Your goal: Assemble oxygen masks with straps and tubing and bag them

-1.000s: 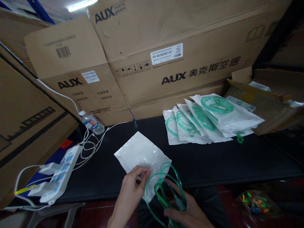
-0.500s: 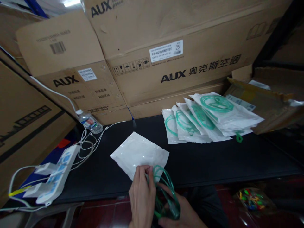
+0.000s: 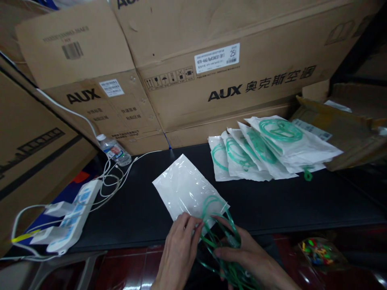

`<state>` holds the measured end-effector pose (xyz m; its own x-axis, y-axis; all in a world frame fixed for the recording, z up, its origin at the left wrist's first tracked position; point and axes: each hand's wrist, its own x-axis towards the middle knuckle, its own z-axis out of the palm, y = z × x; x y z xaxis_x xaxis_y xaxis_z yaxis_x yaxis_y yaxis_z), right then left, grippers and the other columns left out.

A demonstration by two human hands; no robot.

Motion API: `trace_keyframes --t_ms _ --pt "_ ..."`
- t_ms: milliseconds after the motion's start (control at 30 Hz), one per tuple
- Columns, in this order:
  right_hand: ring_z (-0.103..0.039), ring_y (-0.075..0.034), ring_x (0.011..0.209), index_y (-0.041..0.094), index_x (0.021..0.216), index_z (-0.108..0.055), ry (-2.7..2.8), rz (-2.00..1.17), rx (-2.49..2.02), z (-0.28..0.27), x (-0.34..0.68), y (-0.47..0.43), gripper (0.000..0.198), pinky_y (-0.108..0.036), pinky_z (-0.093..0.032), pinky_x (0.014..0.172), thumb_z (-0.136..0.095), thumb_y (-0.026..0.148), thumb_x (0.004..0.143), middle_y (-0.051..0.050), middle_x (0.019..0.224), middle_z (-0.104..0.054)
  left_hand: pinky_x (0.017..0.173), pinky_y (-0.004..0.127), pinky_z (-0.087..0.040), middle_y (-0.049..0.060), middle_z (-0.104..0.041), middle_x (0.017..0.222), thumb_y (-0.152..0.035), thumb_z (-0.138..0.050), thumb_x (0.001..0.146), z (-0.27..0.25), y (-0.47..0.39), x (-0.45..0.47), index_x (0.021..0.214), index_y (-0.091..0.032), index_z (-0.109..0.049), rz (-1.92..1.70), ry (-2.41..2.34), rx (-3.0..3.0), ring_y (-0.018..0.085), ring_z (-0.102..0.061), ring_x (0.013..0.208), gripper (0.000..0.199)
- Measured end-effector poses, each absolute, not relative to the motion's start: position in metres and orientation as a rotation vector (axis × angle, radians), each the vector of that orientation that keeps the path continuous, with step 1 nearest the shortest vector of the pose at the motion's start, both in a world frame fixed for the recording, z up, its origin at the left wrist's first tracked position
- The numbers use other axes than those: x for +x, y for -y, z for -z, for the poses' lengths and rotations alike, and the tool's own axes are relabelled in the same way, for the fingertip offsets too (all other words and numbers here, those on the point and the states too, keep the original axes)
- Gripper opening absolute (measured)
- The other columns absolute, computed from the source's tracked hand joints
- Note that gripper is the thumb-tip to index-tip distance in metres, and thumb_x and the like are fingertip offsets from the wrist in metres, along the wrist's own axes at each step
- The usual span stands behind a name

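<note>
A flat bag point(image 3: 184, 181), white with a clear shiny front, lies tilted at the middle front of the black table. My left hand point(image 3: 179, 247) pinches the near edge of this bag between thumb and fingers. My right hand point(image 3: 246, 249) is closed around a loose coil of green tubing point(image 3: 234, 272), which carries a connector piece. The coil's upper loops reach over or into the bag's near end; I cannot tell exactly which. The lower loops hang below the right hand, past the table edge.
Several packed bags point(image 3: 240, 161) of green tubing overlap at the back right, beside an open carton point(image 3: 350, 129). Large cardboard boxes point(image 3: 181, 100) stand behind. On the left are a power strip point(image 3: 77, 217), cables and a plastic bottle point(image 3: 116, 151). Small colourful parts point(image 3: 319, 251) sit lower right.
The bag has shifted right and turned, showing more of its length. My right hand has moved right and up with the tubing, and the loops now overlap the bag's near end more.
</note>
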<state>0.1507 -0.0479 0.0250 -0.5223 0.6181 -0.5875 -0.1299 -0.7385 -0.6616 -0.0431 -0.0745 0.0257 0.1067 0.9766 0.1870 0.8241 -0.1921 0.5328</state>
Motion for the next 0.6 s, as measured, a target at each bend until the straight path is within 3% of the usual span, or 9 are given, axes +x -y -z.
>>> trace_keyframes --t_ms 200,333,500,600 --pt "-0.071 -0.020 0.053 0.021 0.152 -0.031 0.780 -2.174 -1.175 -0.020 0.132 0.054 0.103 -0.029 -0.059 0.044 -0.088 0.041 0.069 0.003 0.074 -0.071 0.076 0.030 -0.056 0.004 -0.067 0.091 -0.020 -0.049 0.103 -0.016 0.077 -0.027 0.097 -0.023 -0.065 -0.952 -1.852 2.073 0.019 -0.069 0.084 0.017" --pt "-0.074 -0.021 0.062 0.026 0.147 -0.032 0.720 -2.218 -1.057 -0.016 0.129 0.066 0.100 -0.030 -0.059 0.051 -0.089 0.048 0.069 -0.001 0.091 -0.074 0.069 0.026 -0.054 0.002 -0.067 0.085 -0.024 -0.052 0.102 -0.011 0.072 -0.022 0.091 -0.022 -0.064 -1.111 -1.962 1.996 0.017 -0.069 0.076 0.017" --pt "-0.076 -0.028 0.094 0.032 0.146 -0.043 0.635 -2.239 -0.955 -0.022 0.149 0.068 0.086 -0.038 -0.061 0.069 -0.089 0.040 0.073 -0.009 0.125 -0.070 0.071 0.028 -0.054 0.001 -0.067 0.088 -0.023 -0.051 0.102 -0.010 0.068 -0.031 0.096 -0.023 -0.065 -0.971 -1.930 2.070 0.018 -0.070 0.080 0.015" --pt "-0.075 -0.030 0.104 0.032 0.146 -0.047 0.580 -2.170 -0.926 -0.023 0.155 0.063 0.083 -0.041 -0.059 0.081 -0.088 0.037 0.074 -0.010 0.129 -0.070 0.072 0.029 -0.054 0.002 -0.067 0.088 -0.021 -0.052 0.102 -0.011 0.070 -0.034 0.096 -0.023 -0.064 -0.950 -1.906 2.115 0.019 -0.069 0.082 0.014"
